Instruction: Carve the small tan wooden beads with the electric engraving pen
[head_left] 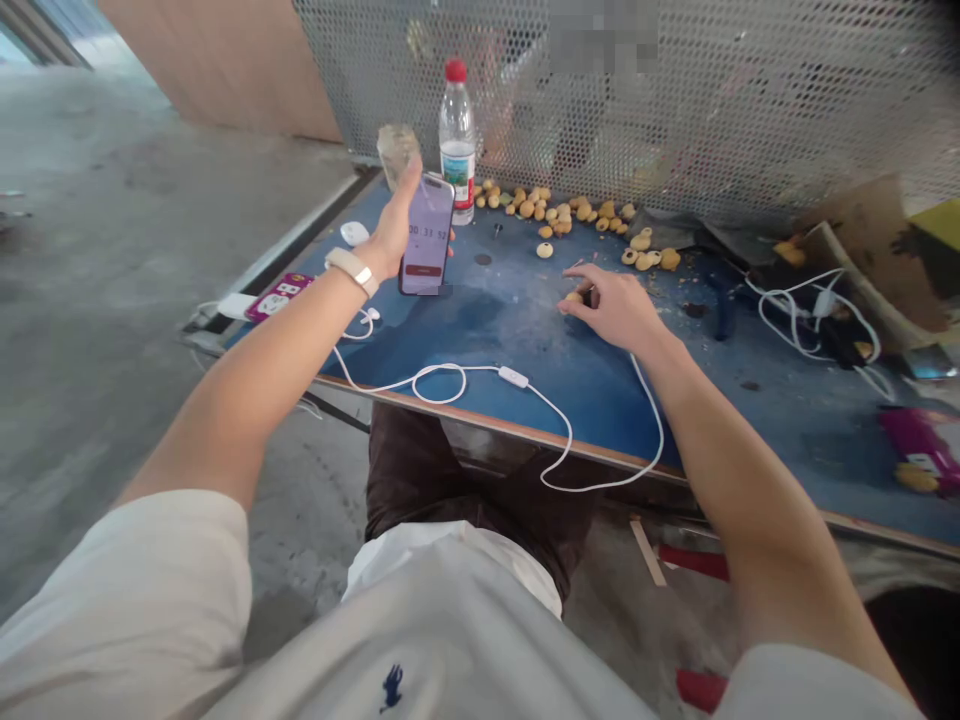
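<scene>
My left hand (394,228) is raised above the blue table (600,390) and grips a phone (426,237) upright, its screen showing a timer. My right hand (613,305) rests on the table with its fingers curled, pinching a small yellow-brown fruit (573,297) against the surface. A row of several similar small fruits (559,213) lies farther back, with one lone fruit (544,250) nearer. A white cable (480,375) with an inline block loops across the front of the table and under my right wrist.
A water bottle with a red cap (457,140) and a glass jar (395,150) stand at the back before a perforated metal screen. White cables (810,320), cardboard and a purple packet (919,450) crowd the right. A pink power strip (277,297) lies at the left edge.
</scene>
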